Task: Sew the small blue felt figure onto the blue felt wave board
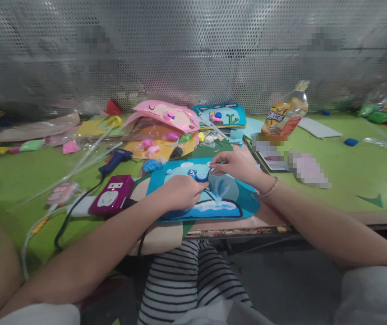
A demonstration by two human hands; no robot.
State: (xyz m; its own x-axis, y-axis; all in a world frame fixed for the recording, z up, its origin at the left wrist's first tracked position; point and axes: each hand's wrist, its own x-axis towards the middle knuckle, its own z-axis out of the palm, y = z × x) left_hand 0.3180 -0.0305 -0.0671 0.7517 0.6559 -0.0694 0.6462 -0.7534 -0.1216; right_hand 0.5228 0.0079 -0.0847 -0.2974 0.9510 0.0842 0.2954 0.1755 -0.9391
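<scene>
A blue craft sheet (247, 205) decorated with a whale-like picture lies before me, with black outlines and white and light-blue modelling clay. My right hand (232, 167) is above its upper right part, thumb and fingers pinching a thin black clay strand (209, 172). The strand hangs down to the fingertips of my left hand (184, 192), which rests low over the sheet with its fingers curled together. Whether those fingers grip the strand's lower end is hidden. Just beyond the left hand sits a small blue clay figure (200, 174) on the sheet.
Left of the sheet are a magenta power socket box (112, 196) and a blue glue gun (115, 161) with cables. Behind lie bagged clay lumps (153, 146), a pink decorated sheet (159, 115) and a teal one (236, 116). A drink bottle (284, 115) stands back right.
</scene>
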